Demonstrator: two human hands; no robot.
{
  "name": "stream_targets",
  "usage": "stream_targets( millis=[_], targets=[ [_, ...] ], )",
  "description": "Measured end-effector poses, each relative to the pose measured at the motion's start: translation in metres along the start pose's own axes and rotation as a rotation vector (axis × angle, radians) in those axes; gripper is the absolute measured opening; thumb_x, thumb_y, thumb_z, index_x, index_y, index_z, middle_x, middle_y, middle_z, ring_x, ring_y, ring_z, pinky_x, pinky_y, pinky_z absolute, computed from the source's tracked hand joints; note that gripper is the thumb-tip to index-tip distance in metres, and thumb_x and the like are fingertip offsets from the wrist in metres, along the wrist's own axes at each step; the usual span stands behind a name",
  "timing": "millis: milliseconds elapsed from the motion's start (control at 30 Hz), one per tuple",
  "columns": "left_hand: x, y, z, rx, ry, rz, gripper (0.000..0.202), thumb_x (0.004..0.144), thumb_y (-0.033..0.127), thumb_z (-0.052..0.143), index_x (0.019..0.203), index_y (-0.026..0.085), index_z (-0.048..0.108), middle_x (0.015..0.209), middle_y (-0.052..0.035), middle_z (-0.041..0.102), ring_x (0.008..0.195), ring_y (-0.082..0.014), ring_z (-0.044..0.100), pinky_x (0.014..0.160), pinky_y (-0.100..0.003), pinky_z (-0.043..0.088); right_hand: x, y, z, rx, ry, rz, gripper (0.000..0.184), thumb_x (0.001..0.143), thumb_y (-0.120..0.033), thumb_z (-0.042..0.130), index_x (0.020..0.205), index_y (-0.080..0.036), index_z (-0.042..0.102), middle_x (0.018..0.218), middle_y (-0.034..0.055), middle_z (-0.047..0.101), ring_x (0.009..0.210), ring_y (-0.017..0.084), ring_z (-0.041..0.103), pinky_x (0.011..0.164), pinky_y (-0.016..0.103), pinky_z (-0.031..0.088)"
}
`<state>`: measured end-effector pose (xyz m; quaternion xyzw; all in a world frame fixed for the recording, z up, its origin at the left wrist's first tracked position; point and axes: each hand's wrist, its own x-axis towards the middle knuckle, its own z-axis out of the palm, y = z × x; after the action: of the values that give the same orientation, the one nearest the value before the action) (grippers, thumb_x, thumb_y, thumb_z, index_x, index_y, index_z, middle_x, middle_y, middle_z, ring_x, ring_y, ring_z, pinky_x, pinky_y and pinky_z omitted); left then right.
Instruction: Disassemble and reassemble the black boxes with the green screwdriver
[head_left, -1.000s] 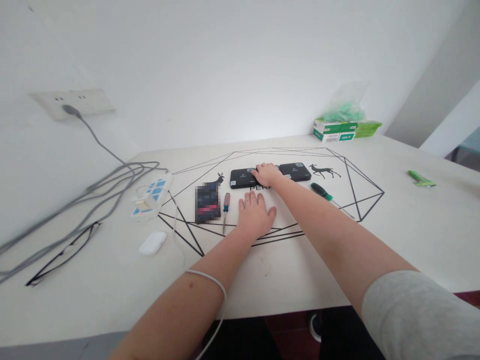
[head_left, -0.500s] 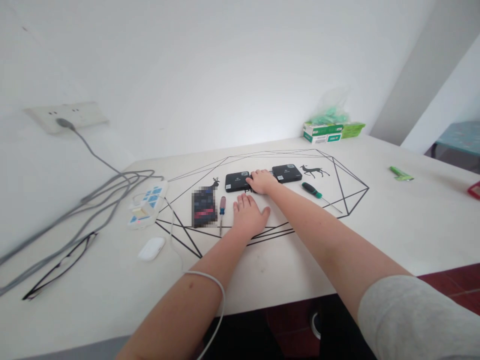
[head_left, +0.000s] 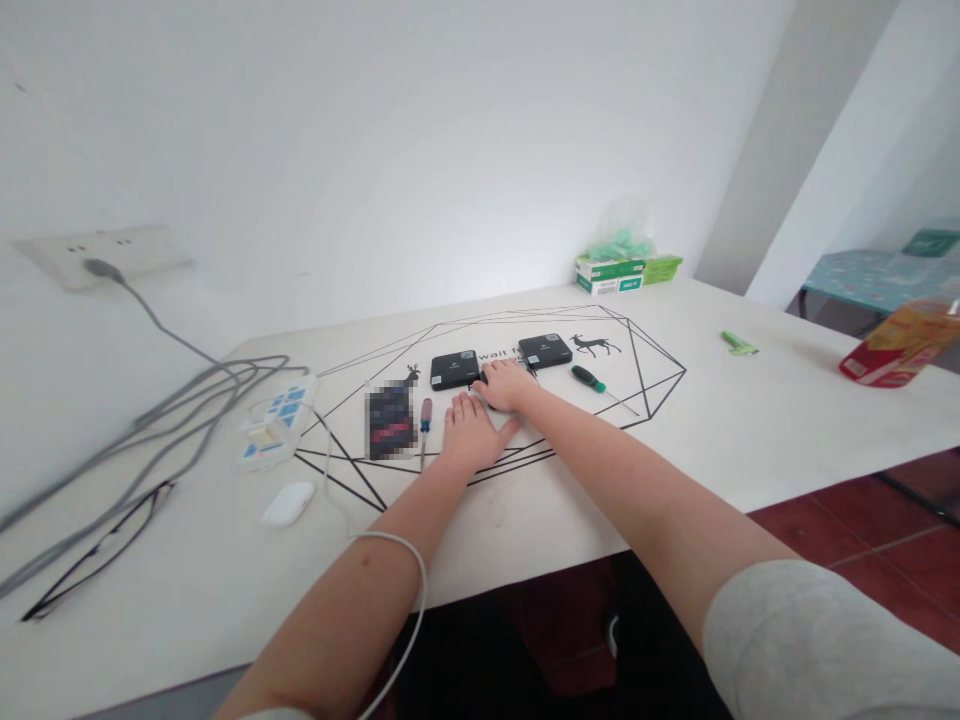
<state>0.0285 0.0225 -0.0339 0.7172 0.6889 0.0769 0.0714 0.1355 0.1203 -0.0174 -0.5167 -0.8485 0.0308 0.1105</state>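
My right hand [head_left: 507,385] lies over a flat black box, its fingers curled on the far edge; most of that box is hidden beneath the hand. Two similar flat black boxes flank it a little farther back, a left box [head_left: 454,370] and a right box [head_left: 545,350]. Flat on the tabletop, fingers spread and holding nothing, is my left hand [head_left: 472,435]. Just left of it lies a screwdriver with a reddish and blue handle [head_left: 426,412]. A green and black screwdriver [head_left: 589,379] rests to the right of my right hand.
A blurred-out dark item [head_left: 391,420] is at left, near a power strip [head_left: 279,420], a white earbud case [head_left: 289,503] and eyeglasses [head_left: 97,550]. A white cable [head_left: 409,545] crosses my left forearm. Green-white boxes [head_left: 611,275] stand behind; a red-yellow package [head_left: 896,345] sits at right.
My right hand has drawn the middle black box toward me, out from between the other two, uncovering printed letters. My left hand stays flat. The view has turned right.
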Motion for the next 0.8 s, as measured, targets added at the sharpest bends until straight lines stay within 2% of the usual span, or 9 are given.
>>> stream_targets(
  millis=[167, 333, 500, 600, 700, 800],
  targets=[
    [-0.001, 0.000, 0.000, 0.033, 0.035, 0.003, 0.109, 0.090, 0.080, 0.045, 0.161, 0.000, 0.024, 0.168, -0.0334, 0.021, 0.160, -0.0415, 0.015, 0.127, -0.051, 0.011, -0.017, -0.006, -0.004, 0.014, -0.011, 0.010, 0.063, 0.101, -0.050, 0.033, 0.142, -0.008, 0.056, 0.150, 0.0216, 0.058, 0.141, 0.035, 0.050, 0.122, 0.046, 0.029],
    [-0.002, 0.001, 0.000, 0.055, 0.048, 0.011, 0.106, 0.086, 0.075, 0.054, 0.160, 0.003, 0.028, 0.168, -0.0327, 0.023, 0.159, -0.0418, 0.018, 0.127, -0.051, 0.014, -0.031, -0.012, -0.009, 0.036, -0.036, 0.021, 0.066, 0.101, -0.052, 0.032, 0.147, -0.008, 0.051, 0.156, 0.0211, 0.052, 0.146, 0.035, 0.046, 0.124, 0.046, 0.026],
    [-0.006, 0.004, -0.003, 0.074, 0.018, 0.003, 0.108, 0.086, 0.070, 0.057, 0.161, -0.002, 0.026, 0.168, -0.0333, 0.021, 0.159, -0.0422, 0.016, 0.127, -0.050, 0.014, -0.045, -0.017, -0.013, 0.068, -0.065, 0.038, 0.071, 0.102, -0.057, 0.026, 0.150, -0.009, 0.049, 0.160, 0.0204, 0.048, 0.149, 0.033, 0.042, 0.127, 0.049, 0.021],
    [-0.007, 0.005, -0.005, 0.067, 0.009, 0.021, 0.110, 0.086, 0.069, 0.058, 0.161, -0.003, 0.024, 0.169, -0.0332, 0.019, 0.160, -0.0428, 0.014, 0.127, -0.052, 0.012, -0.050, -0.021, -0.014, 0.085, -0.094, 0.085, 0.070, 0.103, -0.057, 0.021, 0.154, -0.016, 0.045, 0.165, 0.0167, 0.043, 0.155, 0.035, 0.032, 0.127, 0.064, 0.013],
    [-0.008, 0.004, -0.006, 0.037, 0.004, 0.044, 0.106, 0.087, 0.068, 0.058, 0.161, -0.001, 0.025, 0.169, -0.0329, 0.019, 0.160, -0.0436, 0.013, 0.127, -0.053, 0.011, -0.052, -0.027, -0.015, 0.120, -0.164, 0.211, 0.068, 0.103, -0.059, 0.015, 0.162, -0.028, 0.034, 0.173, 0.0106, 0.027, 0.161, 0.038, 0.015, 0.116, 0.084, 0.007],
    [-0.014, 0.004, -0.004, 0.012, 0.009, 0.041, 0.097, 0.090, 0.063, 0.055, 0.161, 0.004, 0.026, 0.169, -0.0313, 0.021, 0.160, -0.0418, 0.015, 0.126, -0.054, 0.012, -0.053, -0.032, -0.015, 0.149, -0.224, 0.315, 0.069, 0.102, -0.063, 0.014, 0.165, -0.036, 0.022, 0.177, 0.0072, 0.014, 0.162, 0.040, 0.002, 0.110, 0.090, 0.007]
  ],
)
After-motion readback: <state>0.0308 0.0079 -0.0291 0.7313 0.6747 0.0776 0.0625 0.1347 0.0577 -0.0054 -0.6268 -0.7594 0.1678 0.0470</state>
